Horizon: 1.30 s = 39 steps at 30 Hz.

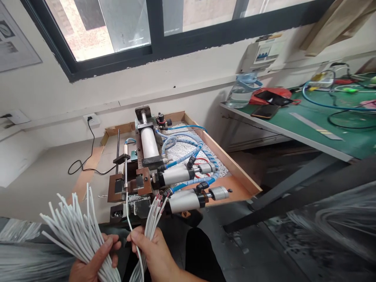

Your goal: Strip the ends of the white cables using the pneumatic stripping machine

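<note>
My left hand [98, 254] is closed around a thick bundle of white cables [76, 223], their cut ends fanned out upward. A thinner bundle of white cables [152, 219] with reddish wire tips lies in my right hand [152, 246]. Between that hand's thumb and forefinger I pinch one single white cable [128, 213]. Its upper end reaches the metal rod of a pneumatic wire-stripping machine [143, 182], between the brown clamp blocks. Whether the tip sits inside the machine I cannot tell.
Silver air cylinders [182, 199] and blue hoses [188, 145] fill the machine's right side. White scraps [183, 150] lie in a wooden-edged tray [243, 184]. On the right, a green table [311, 121] holds a water jug [241, 92], phone [266, 111] and ruler [315, 126].
</note>
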{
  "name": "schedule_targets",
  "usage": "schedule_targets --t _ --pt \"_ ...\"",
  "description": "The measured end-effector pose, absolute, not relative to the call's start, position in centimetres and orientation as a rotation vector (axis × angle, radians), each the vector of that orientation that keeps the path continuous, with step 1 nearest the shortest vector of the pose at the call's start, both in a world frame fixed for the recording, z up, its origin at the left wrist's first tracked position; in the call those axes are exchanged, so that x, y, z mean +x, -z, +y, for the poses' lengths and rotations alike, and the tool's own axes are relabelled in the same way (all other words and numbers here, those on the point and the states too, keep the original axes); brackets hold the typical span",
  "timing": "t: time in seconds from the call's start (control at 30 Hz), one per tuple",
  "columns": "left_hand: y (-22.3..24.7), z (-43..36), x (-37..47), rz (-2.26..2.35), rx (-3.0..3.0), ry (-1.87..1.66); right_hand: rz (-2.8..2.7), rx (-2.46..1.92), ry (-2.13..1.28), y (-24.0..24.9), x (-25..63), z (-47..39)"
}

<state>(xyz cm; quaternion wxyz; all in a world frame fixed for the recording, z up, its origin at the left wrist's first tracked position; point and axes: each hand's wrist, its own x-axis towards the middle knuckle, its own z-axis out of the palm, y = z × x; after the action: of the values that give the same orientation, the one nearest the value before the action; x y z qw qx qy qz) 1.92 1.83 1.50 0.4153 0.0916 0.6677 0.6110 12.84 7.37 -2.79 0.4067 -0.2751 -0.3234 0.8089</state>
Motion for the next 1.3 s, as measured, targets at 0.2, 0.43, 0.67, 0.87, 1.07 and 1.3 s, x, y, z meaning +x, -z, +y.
schedule_targets --t 0.2,0.43,0.67,0.87,1.07,1.3 --pt "-1.6 1.7 2.9 1.609 0.343 -1.574 -0.894 -0.452 -2.183 3.5 14.8 7.2" --pt "-1.9 0.4 5.2 1.553 0.427 -1.737 -0.916 -0.402 -2.52 4.7 17.2 4.4" --pt "-1.2 -3.4 5.6 1.473 0.543 -1.632 -0.938 -0.518 -2.308 4.8 17.2 1.1" --pt "-0.6 -5.6 5.3 1.483 0.643 -1.52 -0.932 -0.603 -1.932 1.9 16.5 1.1" --pt "-0.4 -6.2 5.1 1.459 0.655 -1.488 -1.12 -0.59 -1.848 1.0 16.2 0.6" --pt "0.9 -6.5 5.3 1.431 0.646 -1.399 -1.116 -0.584 -1.65 2.1 15.4 0.5"
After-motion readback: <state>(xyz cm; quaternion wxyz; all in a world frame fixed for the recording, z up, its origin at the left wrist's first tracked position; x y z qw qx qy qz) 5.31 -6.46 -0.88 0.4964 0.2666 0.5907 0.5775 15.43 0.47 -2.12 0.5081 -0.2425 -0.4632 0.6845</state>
